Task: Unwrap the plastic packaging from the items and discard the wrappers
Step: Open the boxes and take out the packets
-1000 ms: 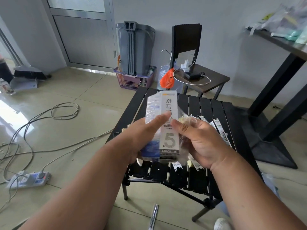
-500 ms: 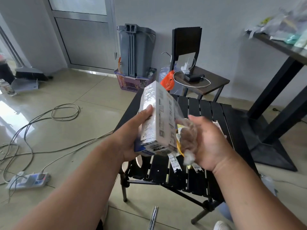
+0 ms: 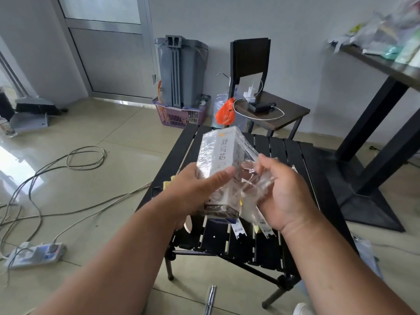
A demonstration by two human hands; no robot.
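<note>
A tall white box (image 3: 221,153) with printed characters is held above the black slatted table (image 3: 293,155), its front face toward me. My left hand (image 3: 197,189) grips the box from the left, thumb across its front. My right hand (image 3: 281,192) clutches a bunch of clear plastic wrap (image 3: 252,180) that stretches from the box's right side. Wrap still clings to the box's upper part. Several small labelled packets (image 3: 238,228) lie on the table below the box.
A grey bin (image 3: 181,69) stands in a purple basket (image 3: 179,114) by the wall. A chair (image 3: 268,110) with a charger and an orange bag (image 3: 225,111) is behind the table. Cables and a power strip (image 3: 34,254) lie on the floor at left.
The box has been turned back so its front face shows. My right hand has pulled a larger bunch of wrap away from the box's right side.
</note>
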